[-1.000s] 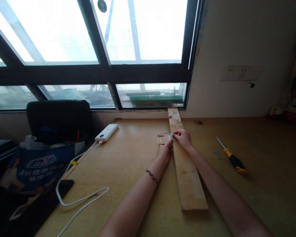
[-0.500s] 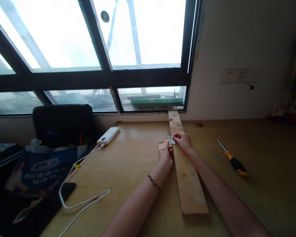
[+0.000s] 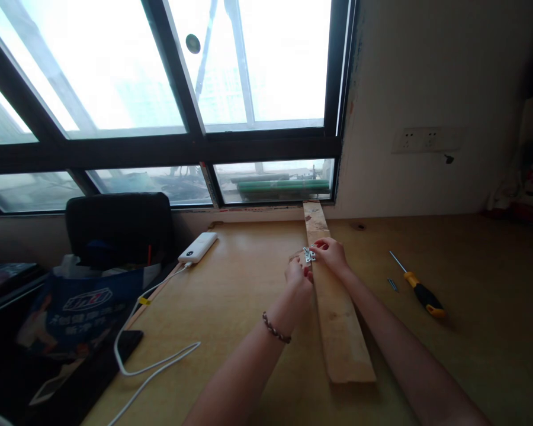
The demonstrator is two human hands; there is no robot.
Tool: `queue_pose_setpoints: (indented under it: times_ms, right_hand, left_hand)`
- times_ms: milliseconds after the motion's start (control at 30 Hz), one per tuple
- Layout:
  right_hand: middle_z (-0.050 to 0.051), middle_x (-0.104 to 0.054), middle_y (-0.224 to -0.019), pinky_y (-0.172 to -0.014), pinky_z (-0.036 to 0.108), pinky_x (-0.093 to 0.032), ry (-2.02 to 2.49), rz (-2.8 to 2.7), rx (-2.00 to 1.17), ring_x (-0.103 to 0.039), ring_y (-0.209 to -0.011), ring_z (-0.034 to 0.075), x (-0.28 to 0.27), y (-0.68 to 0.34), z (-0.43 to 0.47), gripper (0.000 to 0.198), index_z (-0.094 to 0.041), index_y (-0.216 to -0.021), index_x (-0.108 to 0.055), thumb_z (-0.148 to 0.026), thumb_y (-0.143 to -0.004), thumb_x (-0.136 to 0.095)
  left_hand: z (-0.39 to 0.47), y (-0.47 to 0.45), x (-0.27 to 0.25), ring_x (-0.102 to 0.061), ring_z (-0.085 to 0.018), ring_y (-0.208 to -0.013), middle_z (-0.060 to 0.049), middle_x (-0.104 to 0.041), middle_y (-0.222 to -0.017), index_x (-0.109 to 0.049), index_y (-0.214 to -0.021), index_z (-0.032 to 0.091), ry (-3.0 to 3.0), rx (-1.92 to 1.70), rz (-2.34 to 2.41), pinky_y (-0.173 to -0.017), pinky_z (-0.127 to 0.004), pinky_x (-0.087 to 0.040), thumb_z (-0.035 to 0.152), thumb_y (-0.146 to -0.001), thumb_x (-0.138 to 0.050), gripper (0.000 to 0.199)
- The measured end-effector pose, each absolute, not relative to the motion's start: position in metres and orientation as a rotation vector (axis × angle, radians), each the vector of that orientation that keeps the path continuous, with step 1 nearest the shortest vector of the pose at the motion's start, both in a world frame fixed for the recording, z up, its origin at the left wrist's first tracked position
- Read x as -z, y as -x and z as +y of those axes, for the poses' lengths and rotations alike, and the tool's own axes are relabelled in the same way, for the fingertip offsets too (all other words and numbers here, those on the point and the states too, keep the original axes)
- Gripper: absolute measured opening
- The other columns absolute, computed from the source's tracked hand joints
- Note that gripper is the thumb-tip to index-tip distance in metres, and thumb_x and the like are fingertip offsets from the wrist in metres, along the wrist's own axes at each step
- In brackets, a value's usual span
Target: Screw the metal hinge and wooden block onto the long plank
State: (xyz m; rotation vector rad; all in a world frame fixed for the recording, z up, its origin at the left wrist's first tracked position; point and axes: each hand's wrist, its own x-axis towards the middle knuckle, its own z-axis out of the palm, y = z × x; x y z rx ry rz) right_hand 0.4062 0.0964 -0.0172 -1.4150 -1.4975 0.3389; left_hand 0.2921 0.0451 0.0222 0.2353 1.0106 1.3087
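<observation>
Below and right of frame centre, a metal hinge spans a small wood piece and a long board, the right hand with fingertips clamped on its edge, the left hand at the small wood piece, grip undeterminable, a screwdriver lying lower right.

Left grip near right grip (curled)

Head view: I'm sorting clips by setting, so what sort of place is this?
Probably a room in a home or small office, though I can't be sure which: a wooden table sits by a large framed window, with power sockets to the window's right.
</observation>
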Motion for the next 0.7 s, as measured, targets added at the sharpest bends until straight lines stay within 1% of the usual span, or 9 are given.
queue_pose_setpoints:
  times_ms: [100, 167, 300, 367, 467, 500, 567, 633, 700]
  right_hand:
    - [0.005, -0.065, -0.069, -0.056, 0.024, -0.040, 1.387, -1.406, -0.239, -0.055, -0.059, 0.015, 0.009, -0.413, 0.089, 0.033, -0.015, -0.070, -0.065, -0.047, -0.070, -0.058]
    - [0.003, -0.061, -0.059, -0.053, 0.024, -0.036, 1.438, -1.354, -0.127, -0.052, -0.055, 0.014, 0.000, -0.423, 0.079, 0.039, -0.015, -0.061, -0.062, -0.051, -0.074, -0.052]
    - [0.001, -0.052, -0.046, -0.050, 0.024, -0.029, 1.616, -1.359, 0.100, -0.045, -0.046, 0.011, -0.013, -0.466, 0.044, 0.048, -0.015, -0.052, -0.056, -0.052, -0.080, -0.041]
    - [0.004, -0.057, -0.053, -0.052, 0.025, -0.030, 1.769, -1.384, 0.229, -0.049, -0.051, 0.013, -0.010, -0.496, 0.024, 0.043, -0.016, -0.057, -0.057, -0.048, -0.080, -0.043]
    - [0.008, -0.064, -0.076, -0.056, 0.027, -0.035, 2.076, -1.326, 0.352, -0.057, -0.069, 0.020, 0.005, -0.543, 0.000, 0.023, -0.018, -0.080, -0.062, -0.036, -0.078, -0.048]
    - [0.010, -0.064, -0.083, -0.058, 0.028, -0.037, 2.182, -1.309, 0.352, -0.058, -0.075, 0.022, 0.011, -0.558, -0.006, 0.024, -0.018, -0.089, -0.061, -0.034, -0.075, -0.051]
    - [0.016, -0.063, -0.090, -0.060, 0.031, -0.040, 2.361, -1.309, 0.295, -0.060, -0.081, 0.026, 0.022, -0.581, -0.014, 0.038, -0.014, -0.101, -0.058, -0.036, -0.070, -0.057]
    - [0.019, -0.063, -0.087, -0.058, 0.033, -0.043, 2.475, -1.303, 0.196, -0.061, -0.080, 0.029, 0.029, -0.596, -0.017, 0.043, -0.011, -0.101, -0.057, -0.038, -0.068, -0.060]
    - [0.018, -0.064, -0.081, -0.054, 0.033, -0.043, 2.521, -1.304, 0.089, -0.062, -0.076, 0.029, 0.032, -0.602, -0.017, 0.038, -0.012, -0.094, -0.059, -0.039, -0.067, -0.061]
  left_hand:
    - [0.051, -0.280, -0.034, -0.024, -0.001, -0.031, 0.007, -0.033, -0.043, -0.039, -0.056, 0.015, -0.160, -1.234, 0.873, -0.034, -0.014, -0.018, 0.007, -0.078, -0.042, 0.024]
    - [0.053, -0.273, -0.041, -0.018, -0.001, -0.029, 0.009, -0.027, -0.040, -0.042, -0.056, 0.014, -0.181, -1.194, 0.768, -0.032, -0.015, -0.013, 0.007, -0.080, -0.043, 0.024]
    - [0.053, -0.263, -0.053, -0.015, -0.001, -0.029, 0.010, -0.020, -0.038, -0.050, -0.064, 0.013, -0.290, -1.148, 0.611, -0.032, -0.014, -0.010, 0.008, -0.083, -0.042, 0.021]
    - [0.054, -0.258, -0.059, -0.014, -0.001, -0.029, 0.010, -0.019, -0.037, -0.053, -0.065, 0.012, -0.385, -1.159, 0.578, -0.032, -0.014, -0.009, 0.010, -0.082, -0.045, 0.018]
    - [0.055, -0.250, -0.068, -0.012, -0.001, -0.031, 0.011, -0.018, -0.038, -0.057, -0.067, 0.012, -0.603, -1.193, 0.605, -0.033, -0.017, -0.007, 0.022, -0.076, -0.058, 0.013]
    - [0.054, -0.247, -0.071, -0.012, -0.002, -0.031, 0.011, -0.019, -0.038, -0.058, -0.068, 0.013, -0.704, -1.225, 0.636, -0.034, -0.018, -0.007, 0.028, -0.073, -0.062, 0.017]
    - [0.052, -0.241, -0.076, -0.015, -0.002, -0.033, 0.010, -0.022, -0.039, -0.061, -0.067, 0.013, -0.974, -1.327, 0.755, -0.036, -0.020, -0.009, 0.039, -0.068, -0.065, 0.026]
    - [0.048, -0.237, -0.080, -0.021, -0.003, -0.036, 0.007, -0.026, -0.039, -0.062, -0.060, 0.014, -1.336, -1.428, 0.925, -0.040, -0.021, -0.013, 0.045, -0.067, -0.064, 0.032]
    - [0.045, -0.236, -0.082, -0.028, -0.005, -0.040, 0.005, -0.032, -0.039, -0.060, -0.051, 0.015, -1.711, -1.452, 1.072, -0.044, -0.021, -0.018, 0.045, -0.069, -0.061, 0.035]
